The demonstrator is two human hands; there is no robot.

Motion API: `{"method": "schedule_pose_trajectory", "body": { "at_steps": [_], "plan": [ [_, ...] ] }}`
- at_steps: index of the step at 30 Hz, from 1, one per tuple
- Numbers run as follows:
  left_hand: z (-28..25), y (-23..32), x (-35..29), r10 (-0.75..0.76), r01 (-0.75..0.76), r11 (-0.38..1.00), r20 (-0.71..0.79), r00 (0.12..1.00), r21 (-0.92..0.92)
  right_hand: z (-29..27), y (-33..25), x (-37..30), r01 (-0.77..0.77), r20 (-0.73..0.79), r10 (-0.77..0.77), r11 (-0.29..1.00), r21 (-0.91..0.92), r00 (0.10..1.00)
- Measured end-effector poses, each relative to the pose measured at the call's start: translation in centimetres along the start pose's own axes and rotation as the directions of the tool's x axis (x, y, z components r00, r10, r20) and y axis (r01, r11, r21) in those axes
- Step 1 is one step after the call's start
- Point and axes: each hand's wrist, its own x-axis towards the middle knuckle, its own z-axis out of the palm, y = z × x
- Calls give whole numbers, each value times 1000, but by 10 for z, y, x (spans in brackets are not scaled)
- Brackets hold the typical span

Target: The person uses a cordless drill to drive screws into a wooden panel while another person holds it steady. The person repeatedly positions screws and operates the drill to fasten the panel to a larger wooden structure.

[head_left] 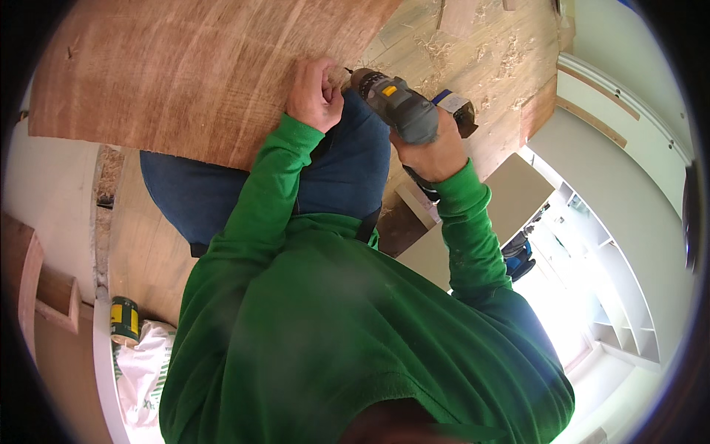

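A power drill, grey and black with a yellow patch, is in the grip of my right hand. Its thin bit points left, close to the edge of a large reddish-brown wooden panel. My left hand rests at that same edge, just left of the bit, with its fingers curled closed. Whatever those fingers may pinch is hidden. The panel lies across my legs, which are in blue trousers.
Wood shavings litter the wooden floor ahead. Beyond the drill sits a small open box. White shelving stands at right. A dark green can with a yellow label and a white plastic bag are at lower left.
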Motion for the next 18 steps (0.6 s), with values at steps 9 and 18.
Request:
{"method": "schedule_pose_trajectory", "body": {
  "at_steps": [9, 18],
  "plan": [
    [1, 0, -3, 53, -55, 996, -38, 998, -64, -2, -1, 5, 50, 20, -48, 995, -85, 999],
    [3, -6, -4, 115, -125, 990, -131, 985, -64, -7, -19, 22, 24, 97, -8, 986, -163, 995]
  ]
}}
